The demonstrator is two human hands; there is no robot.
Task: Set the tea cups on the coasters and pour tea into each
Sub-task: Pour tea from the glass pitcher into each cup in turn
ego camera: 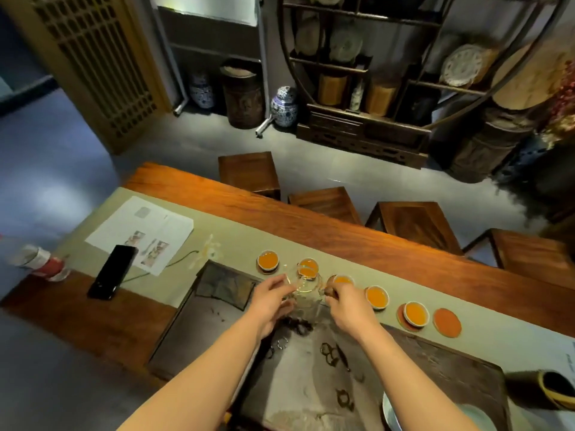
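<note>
Several small white tea cups filled with orange tea stand in a row on the green runner, from the leftmost cup to the rightmost cup, which sits on an orange coaster. One more orange coaster at the row's right end has no cup on it. A clear glass pitcher stands between my hands on the tea tray. My left hand grips the pitcher's left side. My right hand has its fingers at the third cup; I cannot tell whether it grips it.
A dark stone tea tray lies under my arms, with a dark cloth at its far left. A phone, papers and a bottle lie to the left. Wooden stools line the table's far side.
</note>
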